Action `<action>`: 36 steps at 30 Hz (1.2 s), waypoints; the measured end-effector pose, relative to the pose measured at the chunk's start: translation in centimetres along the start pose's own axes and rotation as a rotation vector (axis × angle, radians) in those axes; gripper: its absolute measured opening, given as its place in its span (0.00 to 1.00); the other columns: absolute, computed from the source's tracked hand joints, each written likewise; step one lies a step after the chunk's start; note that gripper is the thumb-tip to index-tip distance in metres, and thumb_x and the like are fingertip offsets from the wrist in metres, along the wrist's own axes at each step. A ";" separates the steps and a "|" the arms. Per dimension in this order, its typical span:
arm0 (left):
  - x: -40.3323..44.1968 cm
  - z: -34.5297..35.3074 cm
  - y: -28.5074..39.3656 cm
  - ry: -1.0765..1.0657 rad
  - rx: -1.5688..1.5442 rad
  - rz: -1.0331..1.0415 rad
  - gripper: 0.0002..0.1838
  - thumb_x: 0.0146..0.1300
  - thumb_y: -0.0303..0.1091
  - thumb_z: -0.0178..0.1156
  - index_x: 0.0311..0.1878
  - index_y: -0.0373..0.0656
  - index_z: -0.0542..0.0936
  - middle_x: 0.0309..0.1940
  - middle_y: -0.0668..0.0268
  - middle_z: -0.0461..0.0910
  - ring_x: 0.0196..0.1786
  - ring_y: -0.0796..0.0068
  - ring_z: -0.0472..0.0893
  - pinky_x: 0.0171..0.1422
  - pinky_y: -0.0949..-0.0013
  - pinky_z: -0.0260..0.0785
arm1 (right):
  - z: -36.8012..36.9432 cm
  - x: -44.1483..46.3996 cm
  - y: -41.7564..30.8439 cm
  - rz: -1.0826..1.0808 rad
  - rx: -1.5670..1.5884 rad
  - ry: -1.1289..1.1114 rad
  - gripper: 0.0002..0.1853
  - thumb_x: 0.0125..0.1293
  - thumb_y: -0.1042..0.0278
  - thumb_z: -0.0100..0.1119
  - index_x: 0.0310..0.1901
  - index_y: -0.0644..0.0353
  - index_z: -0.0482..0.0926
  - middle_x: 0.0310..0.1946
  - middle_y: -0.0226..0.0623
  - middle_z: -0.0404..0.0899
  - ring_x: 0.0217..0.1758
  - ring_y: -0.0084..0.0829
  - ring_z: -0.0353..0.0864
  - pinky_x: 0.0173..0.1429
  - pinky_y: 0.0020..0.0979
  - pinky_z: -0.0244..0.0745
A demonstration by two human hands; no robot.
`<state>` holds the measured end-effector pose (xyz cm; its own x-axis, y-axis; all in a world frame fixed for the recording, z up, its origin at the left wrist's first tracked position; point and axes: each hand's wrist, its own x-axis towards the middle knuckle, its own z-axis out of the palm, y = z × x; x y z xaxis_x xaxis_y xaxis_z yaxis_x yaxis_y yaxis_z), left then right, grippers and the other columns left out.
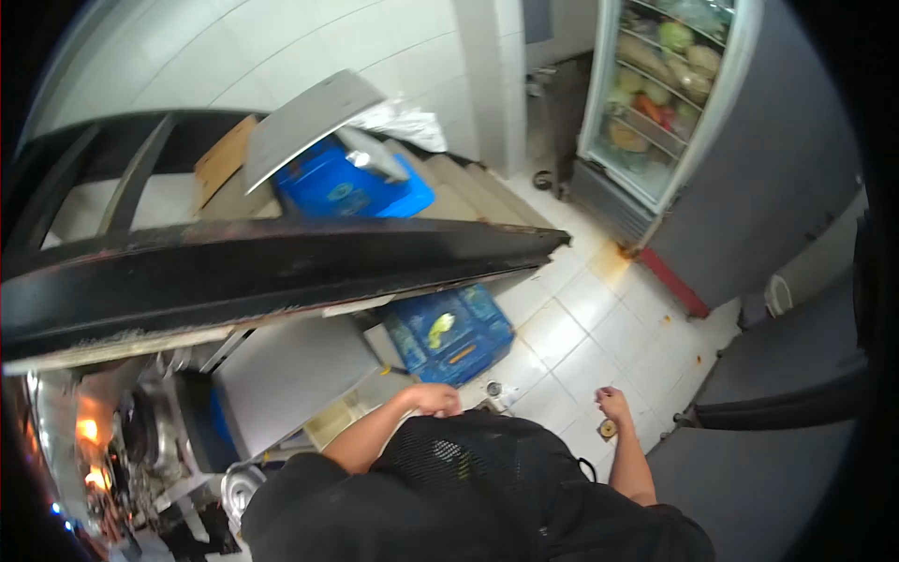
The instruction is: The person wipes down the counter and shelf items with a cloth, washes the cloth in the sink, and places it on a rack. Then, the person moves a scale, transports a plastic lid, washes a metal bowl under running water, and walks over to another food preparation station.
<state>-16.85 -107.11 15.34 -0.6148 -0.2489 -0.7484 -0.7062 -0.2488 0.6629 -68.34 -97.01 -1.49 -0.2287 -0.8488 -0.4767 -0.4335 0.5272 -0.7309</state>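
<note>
In front of my dark apron, my left hand [434, 400] is bent at the wrist, its fingers curled in with nothing seen in them. Nearest to it is a blue plastic crate [449, 335] on the floor, with a pale green leafy scrap [441, 328] on top. My right hand [613, 405] hangs out to the side above the tiles, fingers loosely bent and a little apart, with no object visible in it. Just below that hand shows a small round brownish thing [608, 430], too small to name.
A glass-door fridge [646, 112] with vegetables stands at the back right. A dark rail [281, 272] crosses the left, beside steps [478, 192] holding a blue bin [351, 183]. Flames [89, 430] burn at the lower left near a steel counter [290, 375]. Grey cabinets [777, 478] line the right.
</note>
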 end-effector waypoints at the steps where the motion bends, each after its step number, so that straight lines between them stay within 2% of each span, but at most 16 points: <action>1: 0.7 -0.4 -1.3 0.020 -0.048 -0.001 0.14 0.67 0.46 0.59 0.45 0.46 0.79 0.27 0.74 0.75 0.22 0.82 0.69 0.22 0.74 0.60 | -0.3 0.1 -0.4 0.001 -0.015 -0.020 0.16 0.66 0.61 0.56 0.45 0.66 0.82 0.32 0.38 0.83 0.34 0.27 0.80 0.38 0.30 0.78; 4: -0.2 -0.5 -0.5 0.200 -0.491 -0.162 0.05 0.65 0.36 0.61 0.36 0.47 0.79 0.21 0.75 0.73 0.18 0.86 0.66 0.18 0.77 0.54 | -1.2 -0.4 0.1 0.146 0.035 -0.159 0.21 0.63 0.54 0.58 0.49 0.62 0.82 0.42 0.46 0.85 0.47 0.40 0.84 0.55 0.34 0.75; 8: 7.4 -0.2 -11.3 0.538 -0.067 -0.430 0.07 0.61 0.35 0.60 0.36 0.42 0.81 0.24 0.62 0.78 0.22 0.70 0.76 0.22 0.68 0.67 | -5.4 -6.2 -0.8 0.224 -1.071 -0.219 0.38 0.59 0.40 0.55 0.68 0.52 0.67 0.75 0.40 0.54 0.78 0.52 0.46 0.72 0.68 0.39; 10: 8.8 2.2 -12.1 0.809 0.426 -0.637 0.09 0.58 0.35 0.59 0.34 0.39 0.82 0.26 0.55 0.80 0.24 0.61 0.81 0.24 0.61 0.73 | -7.9 -6.2 1.4 0.418 -0.856 -0.350 0.32 0.61 0.41 0.52 0.64 0.46 0.72 0.72 0.44 0.58 0.77 0.52 0.48 0.72 0.68 0.38; 11: 6.7 4.0 -2.5 0.703 0.048 -0.732 0.13 0.60 0.39 0.59 0.29 0.38 0.80 0.24 0.57 0.79 0.20 0.63 0.78 0.20 0.59 0.70 | -10.0 -5.9 5.0 0.426 -0.852 -0.407 0.35 0.58 0.41 0.55 0.67 0.47 0.69 0.73 0.39 0.57 0.78 0.49 0.48 0.73 0.67 0.39; 13: 17.0 6.2 -13.7 0.720 -0.500 -0.396 0.17 0.61 0.43 0.60 0.27 0.38 0.78 0.22 0.57 0.78 0.18 0.63 0.76 0.16 0.59 0.66 | -13.9 -4.2 7.5 0.417 -0.971 -0.517 0.40 0.55 0.41 0.59 0.69 0.47 0.65 0.74 0.36 0.57 0.77 0.47 0.51 0.72 0.68 0.42; 14: 18.5 8.1 -14.0 0.776 -0.121 0.158 0.20 0.62 0.47 0.60 0.23 0.39 0.75 0.18 0.60 0.75 0.17 0.66 0.74 0.16 0.61 0.66 | -17.0 -5.1 6.2 0.352 -0.884 -0.531 0.39 0.58 0.42 0.57 0.70 0.50 0.64 0.73 0.38 0.58 0.76 0.48 0.54 0.72 0.65 0.46; 15: 22.1 9.8 -14.3 0.835 0.096 0.175 0.23 0.63 0.50 0.58 0.23 0.39 0.77 0.17 0.59 0.76 0.21 0.63 0.78 0.23 0.57 0.70 | -19.1 -3.6 7.6 0.305 -0.879 -0.568 0.38 0.58 0.42 0.57 0.68 0.51 0.65 0.72 0.39 0.60 0.75 0.48 0.56 0.71 0.64 0.48; 17: 22.3 14.8 -3.7 0.901 0.428 0.007 0.17 0.54 0.45 0.62 0.38 0.42 0.84 0.35 0.49 0.82 0.41 0.49 0.82 0.47 0.51 0.72 | -22.6 1.2 10.3 0.257 -0.932 -0.634 0.35 0.58 0.43 0.58 0.65 0.52 0.69 0.69 0.41 0.63 0.73 0.47 0.59 0.69 0.61 0.53; 18: 19.1 16.7 5.1 0.905 -0.126 -0.226 0.17 0.55 0.46 0.61 0.39 0.43 0.84 0.39 0.49 0.83 0.44 0.51 0.82 0.52 0.55 0.72 | -24.5 3.9 11.2 0.252 -0.966 -0.653 0.34 0.58 0.44 0.59 0.63 0.53 0.71 0.68 0.43 0.65 0.72 0.47 0.61 0.69 0.59 0.55; 22: 19.9 22.2 8.4 0.928 -0.124 -0.215 0.17 0.54 0.46 0.63 0.40 0.43 0.84 0.37 0.55 0.84 0.46 0.55 0.82 0.53 0.59 0.72 | -27.4 17.7 10.8 0.153 -1.157 -0.711 0.29 0.57 0.46 0.60 0.56 0.56 0.78 0.62 0.47 0.72 0.68 0.46 0.68 0.65 0.54 0.64; 24: 21.0 25.4 4.7 1.156 -0.297 -0.091 0.18 0.57 0.49 0.63 0.41 0.43 0.84 0.32 0.59 0.84 0.38 0.61 0.84 0.45 0.60 0.75 | -25.2 22.9 6.2 -0.231 -1.509 -0.877 0.30 0.56 0.46 0.61 0.52 0.65 0.80 0.59 0.52 0.75 0.63 0.46 0.74 0.60 0.46 0.72; 25: 18.9 27.0 5.4 1.122 -0.519 -0.142 0.19 0.60 0.51 0.63 0.40 0.43 0.84 0.29 0.61 0.83 0.27 0.67 0.83 0.33 0.63 0.75 | -22.2 23.8 2.6 0.030 -1.416 -0.680 0.36 0.62 0.45 0.54 0.67 0.59 0.67 0.69 0.44 0.65 0.73 0.45 0.62 0.71 0.60 0.55; 26: 16.1 28.6 7.6 1.095 -0.822 -0.343 0.19 0.58 0.51 0.63 0.40 0.43 0.85 0.38 0.55 0.85 0.43 0.55 0.83 0.49 0.61 0.74 | -20.8 22.2 -3.1 -0.094 -1.402 -0.605 0.34 0.62 0.47 0.54 0.65 0.60 0.69 0.68 0.45 0.66 0.72 0.46 0.64 0.71 0.58 0.56; 31: 18.1 44.9 -1.9 1.692 -0.677 -0.708 0.22 0.58 0.50 0.58 0.35 0.35 0.83 0.42 0.45 0.81 0.48 0.45 0.80 0.55 0.51 0.72 | -10.7 22.6 -16.3 -0.509 -1.274 -0.562 0.27 0.61 0.53 0.54 0.56 0.62 0.77 0.62 0.48 0.73 0.67 0.47 0.70 0.68 0.51 0.66; 36: 23.9 62.8 -3.3 1.313 -1.150 -0.955 0.24 0.61 0.52 0.55 0.33 0.36 0.84 0.32 0.49 0.84 0.37 0.50 0.84 0.48 0.55 0.75 | 1.5 15.0 -20.0 -0.978 -1.146 -0.667 0.21 0.59 0.55 0.55 0.45 0.65 0.82 0.46 0.54 0.81 0.52 0.52 0.79 0.59 0.45 0.73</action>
<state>-51.30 -53.44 -6.16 0.7244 0.0283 -0.6888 0.2572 -0.9381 0.2320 -61.80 -120.26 5.26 0.7630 -0.4956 -0.4150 -0.6268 -0.7242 -0.2875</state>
